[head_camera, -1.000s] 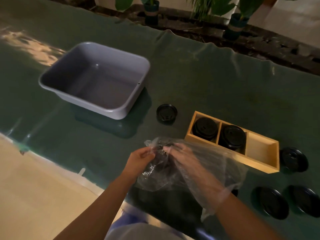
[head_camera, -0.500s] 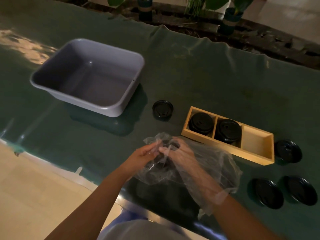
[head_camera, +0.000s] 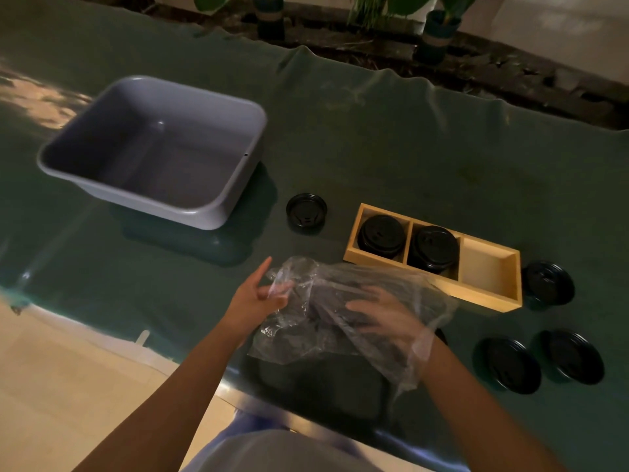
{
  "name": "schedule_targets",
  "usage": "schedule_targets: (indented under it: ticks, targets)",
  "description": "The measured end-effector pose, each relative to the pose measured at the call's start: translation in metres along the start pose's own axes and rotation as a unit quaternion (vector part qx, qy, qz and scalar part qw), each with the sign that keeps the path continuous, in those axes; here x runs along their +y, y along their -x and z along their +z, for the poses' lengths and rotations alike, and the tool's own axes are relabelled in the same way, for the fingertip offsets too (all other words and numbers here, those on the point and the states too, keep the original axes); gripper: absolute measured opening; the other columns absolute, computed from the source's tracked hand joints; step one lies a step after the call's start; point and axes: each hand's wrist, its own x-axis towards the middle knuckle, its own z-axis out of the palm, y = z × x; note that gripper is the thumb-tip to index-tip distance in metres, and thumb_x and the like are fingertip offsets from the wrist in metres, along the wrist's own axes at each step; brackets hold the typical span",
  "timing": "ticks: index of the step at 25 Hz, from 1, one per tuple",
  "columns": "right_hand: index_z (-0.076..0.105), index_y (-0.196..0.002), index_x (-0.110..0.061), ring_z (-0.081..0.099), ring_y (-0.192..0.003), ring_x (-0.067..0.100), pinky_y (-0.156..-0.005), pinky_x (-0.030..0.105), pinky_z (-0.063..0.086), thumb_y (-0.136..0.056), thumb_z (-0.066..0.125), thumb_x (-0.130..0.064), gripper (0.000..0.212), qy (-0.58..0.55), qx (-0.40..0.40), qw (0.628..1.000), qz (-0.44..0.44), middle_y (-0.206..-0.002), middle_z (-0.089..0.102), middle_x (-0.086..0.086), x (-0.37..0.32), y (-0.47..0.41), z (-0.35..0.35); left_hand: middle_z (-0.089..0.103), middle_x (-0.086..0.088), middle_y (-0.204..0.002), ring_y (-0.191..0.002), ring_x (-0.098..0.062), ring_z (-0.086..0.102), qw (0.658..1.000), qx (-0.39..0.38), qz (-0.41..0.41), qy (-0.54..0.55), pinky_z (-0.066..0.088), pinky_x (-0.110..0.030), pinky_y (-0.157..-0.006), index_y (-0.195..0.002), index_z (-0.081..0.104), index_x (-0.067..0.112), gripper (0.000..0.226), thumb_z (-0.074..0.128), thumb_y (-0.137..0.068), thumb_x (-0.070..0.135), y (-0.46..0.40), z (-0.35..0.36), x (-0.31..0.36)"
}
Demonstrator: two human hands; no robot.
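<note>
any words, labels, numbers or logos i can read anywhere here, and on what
No text can be read in this view.
Black lid beside the gray tub: raised marks on top, too small and dim to read.
Lids in the wooden box: the same, unreadable.
Clear plastic bag: no print shows.
</note>
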Motion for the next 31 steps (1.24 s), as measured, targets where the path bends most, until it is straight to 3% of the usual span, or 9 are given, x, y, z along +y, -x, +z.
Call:
schedule_targets:
  ticks: [3,5,7,9,12,16,23,28,31]
  targets:
    - [0.052,-0.120,-0.014,0.068,-0.092,0.019,-0.068,0.032,0.059,-0.077,0.069,0.000,0.048,-0.002,0.002,1.000,-0.007,-0.111,0.064,0.011,0.000,-0.002,-0.001,0.065,-0.002,-0.119,-0.105,-0.014,0.063,0.999,0.035,-0.009,0.007,0.048,-0.012,-0.080,-0.144,0.024,0.023,0.082,0.067,-0.079,0.000,0.004,0.003,0.014]
    - [0.059,-0.106,-0.019,0.069,-0.089,0.016,-0.073,0.033,0.059,-0.077,0.069,0.000,0.036,0.020,-0.001,0.999,-0.037,-0.108,0.065,0.011,0.002,-0.004,-0.002,0.037,-0.008,-0.148,-0.134,-0.021,0.038,0.981,0.173,0.076,-0.043,0.034,-0.027,-0.104,-0.145,0.021,0.026,0.082,0.069,-0.079,0.016,0.012,0.003,0.029]
    - [0.055,-0.113,-0.017,0.065,-0.099,0.021,-0.083,0.039,0.056,-0.078,0.069,-0.004,0.039,0.039,0.002,0.998,-0.049,-0.114,0.061,0.007,0.006,-0.004,-0.002,0.009,-0.002,-0.158,-0.144,-0.020,0.011,0.917,0.193,0.274,-0.216,0.017,-0.042,-0.113,-0.145,0.016,0.035,0.086,0.064,-0.075,0.047,0.022,0.013,0.048]
    - [0.047,-0.122,-0.020,0.059,-0.100,0.019,-0.081,0.033,0.053,-0.082,0.066,-0.010,0.046,0.044,0.001,0.997,-0.060,-0.114,0.054,0.001,0.009,-0.004,0.000,-0.009,0.003,-0.159,-0.145,-0.021,-0.007,0.812,0.047,0.399,-0.423,0.005,-0.058,-0.113,-0.145,0.007,0.038,0.092,0.051,-0.071,0.070,0.025,0.038,0.053]
    - [0.048,-0.121,-0.021,0.055,-0.096,0.007,-0.074,0.013,0.045,-0.080,0.069,-0.015,0.047,0.101,0.065,0.987,-0.107,-0.110,0.051,-0.003,0.008,0.003,-0.006,-0.031,0.006,-0.152,-0.139,-0.016,-0.030,0.781,-0.086,0.288,-0.547,-0.009,-0.063,-0.110,-0.138,-0.020,0.046,0.104,0.045,-0.065,0.081,0.015,0.068,0.034]
    - [0.050,-0.122,-0.020,0.055,-0.106,0.014,-0.088,0.028,0.050,-0.073,0.073,-0.011,0.055,0.173,0.140,0.968,-0.116,-0.113,0.056,-0.004,0.021,0.043,-0.039,-0.034,0.003,-0.149,-0.136,-0.023,-0.033,0.767,-0.099,0.247,-0.583,-0.018,-0.058,-0.105,-0.133,-0.028,0.050,0.107,0.045,-0.061,0.083,-0.006,0.075,0.005]
    - [0.064,-0.096,-0.015,0.070,-0.069,0.009,-0.053,0.017,0.054,-0.083,0.048,0.011,0.034,-0.146,0.204,0.963,-0.101,-0.077,0.075,-0.003,0.072,0.127,-0.124,-0.022,-0.005,-0.155,-0.137,-0.027,-0.029,0.667,-0.169,0.154,-0.709,-0.014,-0.066,-0.105,-0.144,-0.008,0.033,0.102,0.047,-0.069,0.074,-0.020,0.086,-0.024]
    - [0.060,-0.105,-0.010,0.071,-0.077,0.014,-0.061,0.024,0.058,-0.087,0.046,0.000,0.025,-0.271,0.194,0.934,-0.129,-0.085,0.076,0.001,0.060,0.126,-0.145,-0.038,0.003,-0.146,-0.141,-0.021,-0.023,0.702,-0.212,0.147,-0.664,-0.010,-0.058,-0.111,-0.143,-0.007,0.040,0.100,0.066,-0.076,0.026,-0.008,0.077,0.032]
    - [0.056,-0.116,-0.008,0.068,-0.089,0.020,-0.070,0.027,0.057,-0.088,0.048,-0.003,0.029,-0.271,0.179,0.934,-0.149,-0.102,0.069,0.008,0.039,0.120,-0.148,0.011,0.001,-0.156,-0.143,-0.020,0.021,0.800,-0.155,0.255,-0.521,0.022,-0.031,-0.113,-0.141,0.029,0.031,0.074,0.060,-0.080,0.001,0.008,0.063,0.098]
